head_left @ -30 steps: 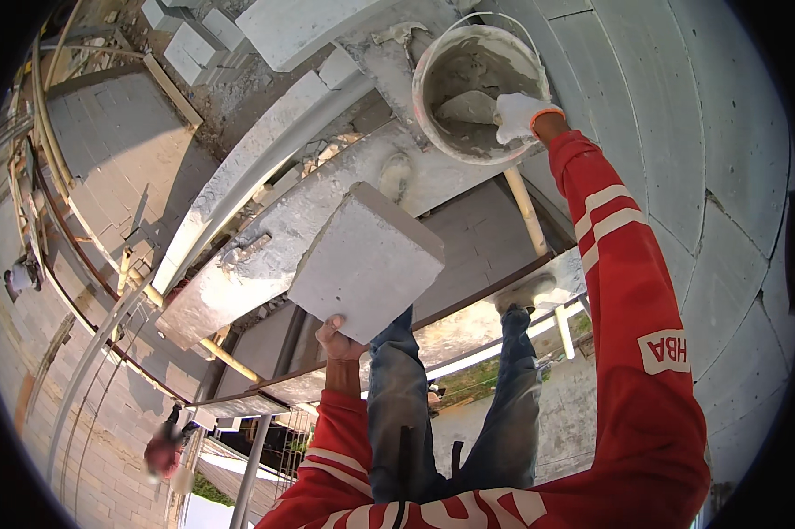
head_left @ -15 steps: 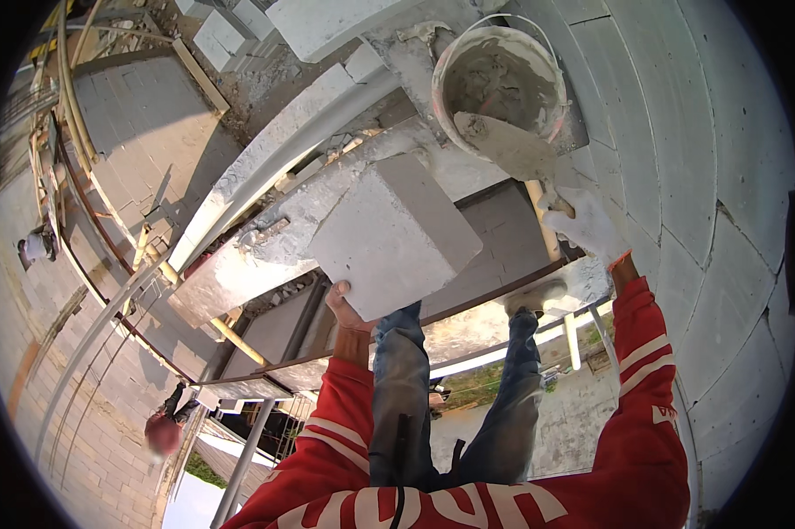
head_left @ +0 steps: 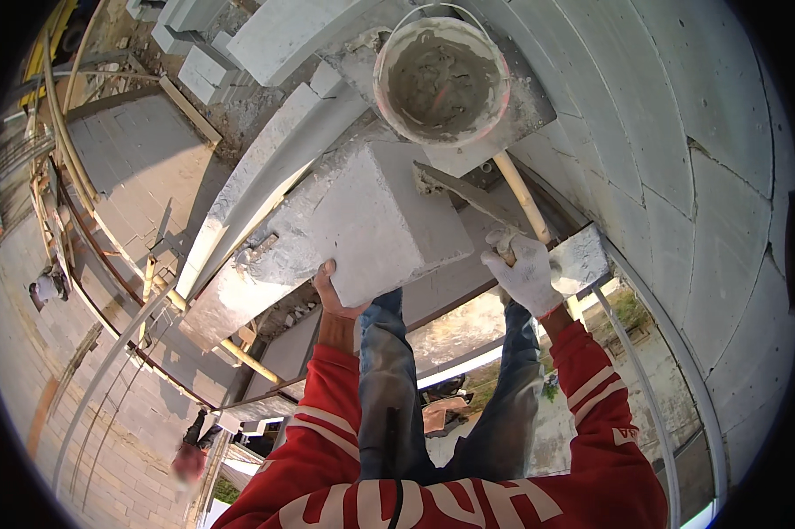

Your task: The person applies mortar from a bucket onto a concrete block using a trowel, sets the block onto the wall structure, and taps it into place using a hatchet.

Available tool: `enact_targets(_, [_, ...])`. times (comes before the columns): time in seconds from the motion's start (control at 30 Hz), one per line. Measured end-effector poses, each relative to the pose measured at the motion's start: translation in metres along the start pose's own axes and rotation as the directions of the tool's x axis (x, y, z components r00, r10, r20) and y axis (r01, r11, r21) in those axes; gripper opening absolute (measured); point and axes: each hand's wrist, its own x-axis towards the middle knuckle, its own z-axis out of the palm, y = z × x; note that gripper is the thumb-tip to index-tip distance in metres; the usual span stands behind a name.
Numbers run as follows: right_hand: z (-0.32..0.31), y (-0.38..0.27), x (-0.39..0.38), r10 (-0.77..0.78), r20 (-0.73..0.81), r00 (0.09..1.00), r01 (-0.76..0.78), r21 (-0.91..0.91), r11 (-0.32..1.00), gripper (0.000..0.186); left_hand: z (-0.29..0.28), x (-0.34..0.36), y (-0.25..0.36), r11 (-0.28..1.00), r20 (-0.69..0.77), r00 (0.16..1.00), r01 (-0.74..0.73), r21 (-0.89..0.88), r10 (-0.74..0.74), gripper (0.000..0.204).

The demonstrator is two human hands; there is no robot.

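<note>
A pale grey building block [head_left: 375,229] is in front of me, tilted, over the plank. My bare left hand [head_left: 334,293] grips its near left corner, thumb on the upper face and the other fingers hidden beneath. My right hand [head_left: 522,271], in a white glove, is closed around the handle of a trowel [head_left: 470,196]. The trowel blade points away to the left, close to the block's right side, with grey mortar at its tip. Whether the blade touches the block, I cannot tell. Beyond them stands a bucket [head_left: 385,99] with wet mortar [head_left: 441,79] inside.
A mortar-smeared plank [head_left: 230,295] crosses under the block, with gaps to a lower level. At right rises a wall of large grey blocks [head_left: 671,150]. More blocks [head_left: 208,75] lie at the far left. A metal rail [head_left: 106,375] and a person [head_left: 190,458] far below are at left.
My right hand has brought the trowel from the bucket's edge leftward and nearer, to the block's right side. The left hand keeps its hold on the block. The whole view has shifted slightly.
</note>
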Motion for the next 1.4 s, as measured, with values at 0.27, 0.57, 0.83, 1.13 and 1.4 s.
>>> enact_targets(0.27, [-0.034, -0.001, -0.047, 0.125, 0.016, 0.992, -0.118, -0.212, 0.97, 0.018, 0.017, 0.004, -0.036, 0.979, 0.141, 0.985, 0.125, -0.16, -0.103, 0.077])
enact_targets(0.57, [-0.063, 0.012, -0.021, 0.094, -0.018, 0.995, -0.094, -0.014, 0.995, 0.019, 0.036, 0.02, -0.024, 0.989, 0.107, 0.983, 0.143, 0.039, -0.146, 0.075])
enact_targets(0.83, [-0.039, 0.011, -0.021, 0.119, 0.007, 0.993, -0.118, -0.025, 0.993, 0.023, 0.041, 0.003, -0.054, 0.966, 0.089, 0.981, 0.186, -0.177, -0.173, 0.076])
enact_targets(1.13, [-0.081, 0.048, -0.062, 0.214, -0.027, 0.976, -0.208, -0.379, 0.901, 0.031, 0.002, -0.01, -0.005, 0.991, 0.124, 0.987, 0.116, -0.067, -0.107, 0.077])
enact_targets(1.4, [-0.048, -0.001, 0.123, 0.166, 0.149, 0.975, 0.005, -0.76, 0.65, 0.038, -0.008, -0.03, 0.007, 0.989, -0.005, 1.0, 0.024, -0.146, -0.025, 0.08])
